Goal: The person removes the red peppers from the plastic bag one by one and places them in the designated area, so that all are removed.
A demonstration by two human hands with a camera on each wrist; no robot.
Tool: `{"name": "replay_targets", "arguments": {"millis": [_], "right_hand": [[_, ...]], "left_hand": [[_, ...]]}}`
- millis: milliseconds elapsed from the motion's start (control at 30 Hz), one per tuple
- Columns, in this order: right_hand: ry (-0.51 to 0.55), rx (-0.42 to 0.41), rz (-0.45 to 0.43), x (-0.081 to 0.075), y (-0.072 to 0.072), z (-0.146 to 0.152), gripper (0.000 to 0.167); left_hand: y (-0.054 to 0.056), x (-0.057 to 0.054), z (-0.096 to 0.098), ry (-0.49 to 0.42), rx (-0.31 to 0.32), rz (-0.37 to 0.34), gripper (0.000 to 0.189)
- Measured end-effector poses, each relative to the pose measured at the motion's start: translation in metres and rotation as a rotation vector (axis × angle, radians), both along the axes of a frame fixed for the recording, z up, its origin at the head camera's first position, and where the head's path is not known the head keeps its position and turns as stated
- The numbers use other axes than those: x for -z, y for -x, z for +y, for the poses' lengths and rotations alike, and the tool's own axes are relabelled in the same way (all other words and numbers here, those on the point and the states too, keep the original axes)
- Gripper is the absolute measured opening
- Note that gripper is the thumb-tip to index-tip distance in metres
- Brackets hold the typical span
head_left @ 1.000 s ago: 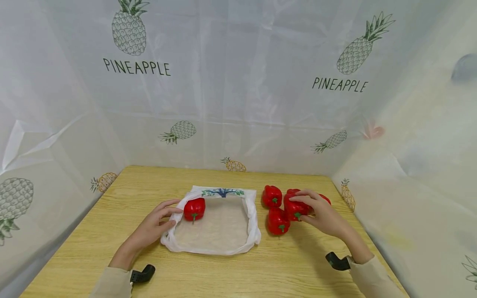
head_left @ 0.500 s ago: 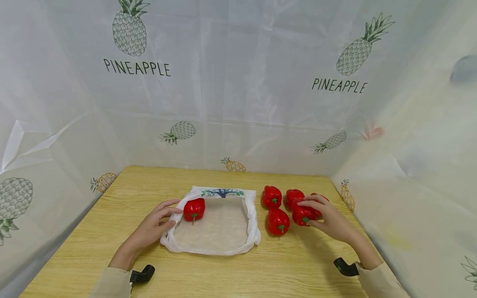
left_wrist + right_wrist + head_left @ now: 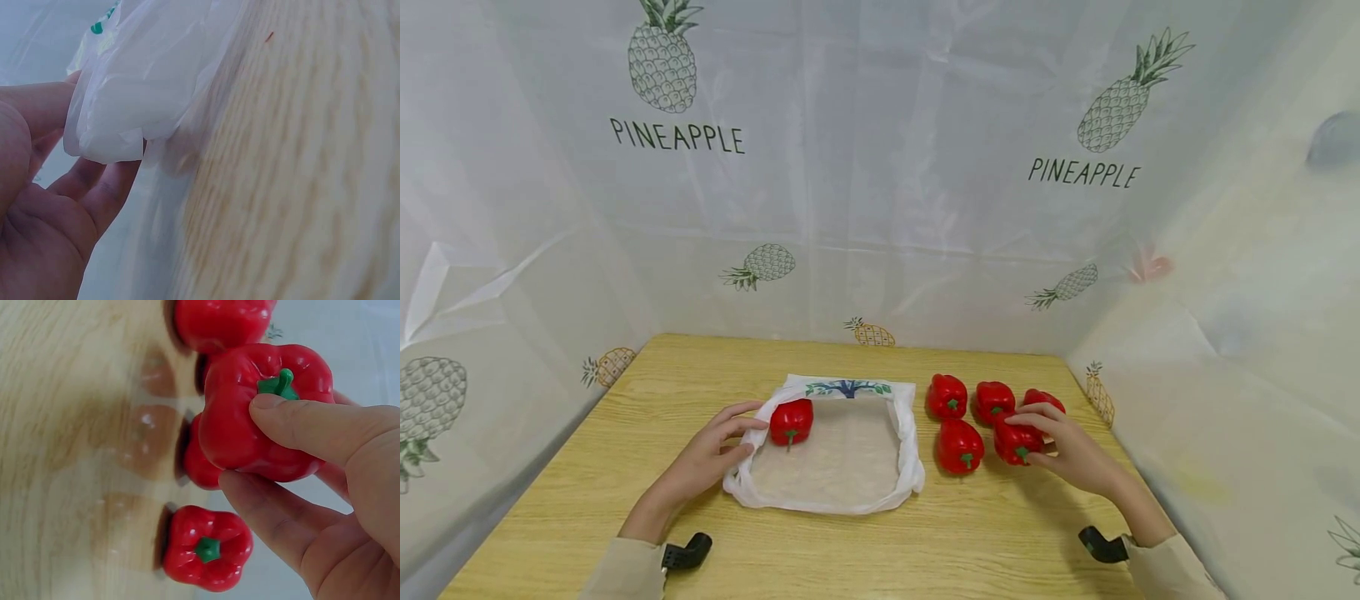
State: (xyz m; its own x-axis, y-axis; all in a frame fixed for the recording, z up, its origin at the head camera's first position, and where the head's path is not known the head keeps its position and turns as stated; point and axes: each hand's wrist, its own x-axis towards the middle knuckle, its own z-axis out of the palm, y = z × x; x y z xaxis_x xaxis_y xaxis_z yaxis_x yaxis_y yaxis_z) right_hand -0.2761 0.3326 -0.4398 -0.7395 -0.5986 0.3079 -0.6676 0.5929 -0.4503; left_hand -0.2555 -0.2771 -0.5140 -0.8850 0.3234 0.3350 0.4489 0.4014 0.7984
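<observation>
A white plastic bag (image 3: 913, 458) with its mouth spread lies on the table, a tree print on its far flap. My left hand (image 3: 711, 454) pinches its left rim, and the left wrist view shows the folded plastic (image 3: 119, 119) between thumb and fingers. One red bell pepper (image 3: 791, 421) with a green stem rests inside, at the bag's left. My right hand (image 3: 1071, 450) grips another red bell pepper (image 3: 265, 419), thumb beside its stem, fingers on its other side. In the right wrist view this pepper appears raised off the wood.
Several more red bell peppers stand around the right hand: one at back left (image 3: 947, 396), one behind (image 3: 994, 402), one at far right (image 3: 1045, 400) and one nearer the bag (image 3: 959, 447). White pineapple-print sheeting (image 3: 880, 183) encloses the wooden table (image 3: 850, 554).
My right hand has moved right and nearer with the gripped pepper, away from the other peppers, revealing the ones behind. The left hand and the bag have stayed put.
</observation>
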Motion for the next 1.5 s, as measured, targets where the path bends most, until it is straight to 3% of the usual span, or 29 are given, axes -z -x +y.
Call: {"name": "replay_targets", "arguments": {"millis": [500, 1500], "right_hand": [[0.003, -0.018, -0.011, 0.021, 0.007, 0.007, 0.063], [0.011, -0.028, -0.059, 0.028, 0.008, 0.008, 0.063]], "left_hand": [[-0.002, -0.003, 0.001, 0.009, -0.009, -0.018, 0.031], [-0.001, -0.002, 0.001, -0.003, -0.008, -0.033, 0.032]]}}
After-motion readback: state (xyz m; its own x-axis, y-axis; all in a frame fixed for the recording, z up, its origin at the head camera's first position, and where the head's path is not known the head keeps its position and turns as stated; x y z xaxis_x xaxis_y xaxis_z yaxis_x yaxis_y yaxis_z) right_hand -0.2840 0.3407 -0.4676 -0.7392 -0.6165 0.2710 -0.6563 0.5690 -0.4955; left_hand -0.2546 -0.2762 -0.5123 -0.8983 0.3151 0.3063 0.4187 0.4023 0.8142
